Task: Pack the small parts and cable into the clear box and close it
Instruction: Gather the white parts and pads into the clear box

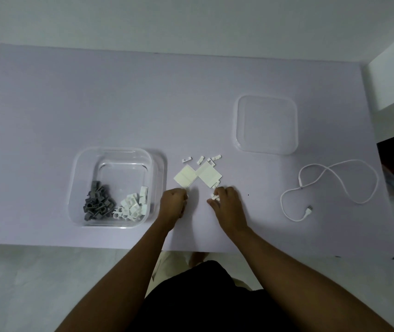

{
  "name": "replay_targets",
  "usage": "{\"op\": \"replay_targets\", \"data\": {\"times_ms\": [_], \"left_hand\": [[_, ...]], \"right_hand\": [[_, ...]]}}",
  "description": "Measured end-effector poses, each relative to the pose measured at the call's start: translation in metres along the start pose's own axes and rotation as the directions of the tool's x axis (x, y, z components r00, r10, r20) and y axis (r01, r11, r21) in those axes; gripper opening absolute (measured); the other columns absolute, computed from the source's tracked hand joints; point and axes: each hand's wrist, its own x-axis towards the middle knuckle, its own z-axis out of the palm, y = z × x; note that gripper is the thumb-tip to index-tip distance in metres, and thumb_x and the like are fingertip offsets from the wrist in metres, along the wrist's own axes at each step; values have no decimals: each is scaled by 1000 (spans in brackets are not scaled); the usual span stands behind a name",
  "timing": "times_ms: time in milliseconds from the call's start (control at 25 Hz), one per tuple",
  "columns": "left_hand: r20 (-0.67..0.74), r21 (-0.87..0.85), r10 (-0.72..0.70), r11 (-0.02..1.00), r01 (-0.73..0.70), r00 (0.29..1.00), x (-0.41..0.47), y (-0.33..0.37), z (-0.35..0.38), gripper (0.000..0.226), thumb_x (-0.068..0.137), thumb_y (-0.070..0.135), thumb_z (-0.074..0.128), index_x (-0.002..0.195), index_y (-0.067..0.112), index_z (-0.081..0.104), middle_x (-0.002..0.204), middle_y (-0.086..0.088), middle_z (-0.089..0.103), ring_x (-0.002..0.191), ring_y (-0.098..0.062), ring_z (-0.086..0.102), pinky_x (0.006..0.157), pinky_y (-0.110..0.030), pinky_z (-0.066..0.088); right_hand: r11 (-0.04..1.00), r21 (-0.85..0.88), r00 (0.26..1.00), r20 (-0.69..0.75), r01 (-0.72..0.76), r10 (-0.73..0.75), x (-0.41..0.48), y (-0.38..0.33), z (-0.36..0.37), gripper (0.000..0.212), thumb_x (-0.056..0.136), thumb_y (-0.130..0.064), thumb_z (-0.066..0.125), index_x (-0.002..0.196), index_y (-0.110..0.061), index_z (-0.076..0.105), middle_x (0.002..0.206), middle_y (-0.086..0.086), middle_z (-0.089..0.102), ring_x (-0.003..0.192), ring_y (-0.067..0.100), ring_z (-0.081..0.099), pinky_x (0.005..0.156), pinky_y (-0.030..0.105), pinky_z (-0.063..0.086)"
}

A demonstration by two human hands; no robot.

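Head view: your right grip [227, 202] is pinching a little white part [215, 197]. Your left grip [174, 202] is curled up, can't tell around what. The clear box [76, 188] sits just left of the left grip, so drops go leftward. The cable [309, 210] lies well off right.

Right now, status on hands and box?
Right hand pinches small white part; left hand curled, contents unclear. Clear box open, partly filled. Cable, lid, loose parts on table. Nothing blocking.

One clear box [119, 174], one lid [266, 124], one cable [309, 209], two flat white squares [184, 176] [208, 174].
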Motion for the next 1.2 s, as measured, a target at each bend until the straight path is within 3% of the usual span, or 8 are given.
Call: {"op": "replay_targets", "data": {"times_ms": [120, 280, 480, 560, 640, 760, 920, 1200], "left_hand": [[37, -245, -132, 960, 137, 991, -1, 13, -6, 20, 74, 0, 43, 60, 14, 40, 48, -1, 30, 41, -14, 22, 45, -21, 18], [124, -233, -85, 966, 113, 989, 0, 32, -8, 28, 75, -2, 34, 83, 12, 57, 51, -3, 40, 41, -13, 26, 44, -19, 20], [232, -334, -102, 926, 178, 967, 11, 49, -5, 22, 80, 12, 38, 59, 13, 46, 47, 3, 28, 38, -11, 20, 41, -17, 17], [138, -208, -72, 973, 100, 988, 24, 55, 0, 38, 88, 32, 50, 55, 14, 43, 47, 0, 30, 39, -15, 25, 42, -20, 22], [-15, 192, 135, 973, -130, 991, 37, 59, 3, 43, 89, 44, 59, 62, 11, 51, 54, -4, 44, 49, -20, 43, 48, -25, 34], [-36, 670, 454, 672, -316, 890, 54, 65, 2, 32, 92, 45, 57, 102, 15, 50, 77, -8, 61, 70, -30, 61, 64, -35, 49], [106, 804, 522, 456, -382, 846, 75, 69, 4, 41, 91, 45, 59, 119, 19, 43, 95, -15, 69, 81, -40, 66, 67, -39, 51], [119, 796, 487, 474, -376, 865, 85, 65, 11, 28, 100, 33, 48, 105, 6, 56, 95, -16, 69, 85, -36, 64, 71, -40, 47]], "right_hand": [[999, -43, 998, -45, 30, -32, -1, -3, 3, 22, 86, -20, 74, 101, -8, 61, 100, 13, 58, 95, 28, 53, 83, 38, 50], [996, -84, 996, -77, 32, -38, 0, -1, 3, 18, 87, -18, 71, 95, -7, 61, 96, 14, 56, 91, 28, 52, 79, 37, 48], [999, -1, 995, -83, 51, -51, 1, 4, 0, 11, 88, -11, 70, 90, -6, 60, 89, 12, 58, 84, 27, 55, 73, 36, 50], [998, 30, 995, -84, 57, -54, 4, 7, -4, 13, 85, -7, 71, 84, -7, 59, 83, 11, 59, 78, 27, 56, 67, 40, 51], [998, 38, 996, -79, 41, -38, 8, 11, -6, 15, 81, -7, 71, 82, -9, 57, 79, 10, 58, 73, 27, 56, 63, 43, 51], [999, 51, 998, -59, -17, 20, 15, 14, -5, 13, 79, -11, 66, 87, -12, 56, 81, 8, 59, 73, 27, 57, 63, 41, 50], [1000, -5, 989, -144, 23, -24, 11, 13, 1, 17, 80, -8, 68, 97, -6, 65, 89, 12, 64, 83, 28, 62, 71, 35, 53], [1000, -20, 975, -222, 20, -24, 8, 16, 5, 17, 79, -4, 73, 95, -3, 68, 91, 15, 65, 88, 30, 61, 78, 36, 53]]}}
